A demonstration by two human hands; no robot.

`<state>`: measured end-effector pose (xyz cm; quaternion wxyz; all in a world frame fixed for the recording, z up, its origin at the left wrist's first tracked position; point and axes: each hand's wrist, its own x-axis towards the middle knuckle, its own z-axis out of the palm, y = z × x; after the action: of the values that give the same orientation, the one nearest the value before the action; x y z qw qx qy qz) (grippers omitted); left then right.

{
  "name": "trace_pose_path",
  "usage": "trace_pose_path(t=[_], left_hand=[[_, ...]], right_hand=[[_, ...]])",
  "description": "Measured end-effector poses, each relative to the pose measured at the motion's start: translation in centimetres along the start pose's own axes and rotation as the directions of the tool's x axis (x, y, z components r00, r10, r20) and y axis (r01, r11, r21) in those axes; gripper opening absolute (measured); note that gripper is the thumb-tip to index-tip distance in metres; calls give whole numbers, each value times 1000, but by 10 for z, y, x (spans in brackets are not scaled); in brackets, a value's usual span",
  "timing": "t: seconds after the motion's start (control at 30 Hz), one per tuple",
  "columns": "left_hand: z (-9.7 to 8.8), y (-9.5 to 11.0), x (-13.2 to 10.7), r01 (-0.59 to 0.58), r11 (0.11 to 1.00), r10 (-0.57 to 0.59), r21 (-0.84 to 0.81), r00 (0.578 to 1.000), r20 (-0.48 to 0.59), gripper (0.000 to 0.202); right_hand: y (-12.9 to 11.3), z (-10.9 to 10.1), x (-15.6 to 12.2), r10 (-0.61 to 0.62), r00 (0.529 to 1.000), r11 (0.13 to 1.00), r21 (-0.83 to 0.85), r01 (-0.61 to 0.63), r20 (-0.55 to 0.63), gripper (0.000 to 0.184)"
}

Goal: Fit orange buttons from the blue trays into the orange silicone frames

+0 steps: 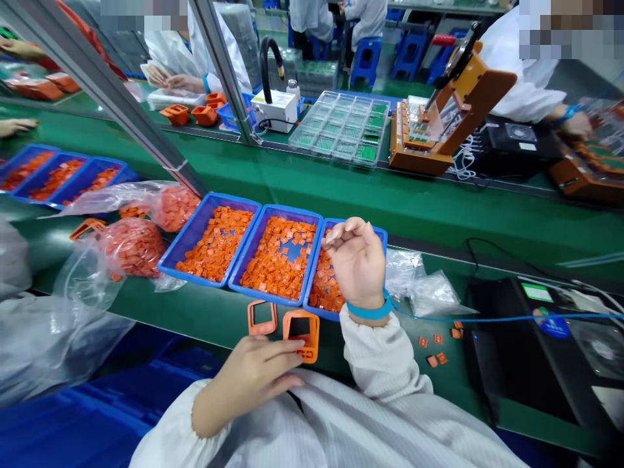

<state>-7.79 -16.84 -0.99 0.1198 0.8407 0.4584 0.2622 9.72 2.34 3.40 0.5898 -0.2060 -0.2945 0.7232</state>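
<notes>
My left hand [258,372] holds an orange plastic frame [312,337] at the table's front edge. Its fingers lie over the lower part and the thumb is below. A second orange frame [252,320] lies just beyond that hand, apart from it. My right hand [359,263], with a blue wrist strap [371,312], is raised over the right-hand blue tray [383,235]. Its palm faces me, bare, and the fingers are loosely curled; nothing shows in it. Small orange plastic pieces [325,286] fill that tray, partly hidden by the hand.
Two more blue trays [234,281] of orange pieces stand left, beside clear bags [134,247] of parts. Loose orange pieces [438,339] lie right, near a black box [517,351]. A metal post [146,123] slants overhead. Co-workers sit across the bench, near an orange press [424,156].
</notes>
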Motion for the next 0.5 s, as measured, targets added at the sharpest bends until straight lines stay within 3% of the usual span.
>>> trace_pose_path(t=[0.17, 0.27, 0.37, 0.43, 0.5], left_hand=[[11, 4, 3, 41, 998, -44, -46, 997, -63, 25], [-2, 2, 6, 27, 994, -37, -103, 995, -94, 27], [-21, -3, 17, 21, 997, -36, -70, 976, -215, 21], [-30, -7, 29, 38, 999, -38, -7, 949, -313, 16], [-33, -12, 43, 38, 999, -20, 38, 922, -387, 11]], right_hand=[[-1, 1, 1, -5, 1000, 1000, 9, 5, -9, 31], [0, 1, 0, -9, 1000, 1000, -5, 9, -7, 29], [4, 6, -5, 62, 996, 997, -58, -58, 60, 23], [9, 12, -12, 220, 959, 968, -158, -192, 181, 25], [16, 19, -19, 399, 856, 908, -268, -321, 328, 36]])
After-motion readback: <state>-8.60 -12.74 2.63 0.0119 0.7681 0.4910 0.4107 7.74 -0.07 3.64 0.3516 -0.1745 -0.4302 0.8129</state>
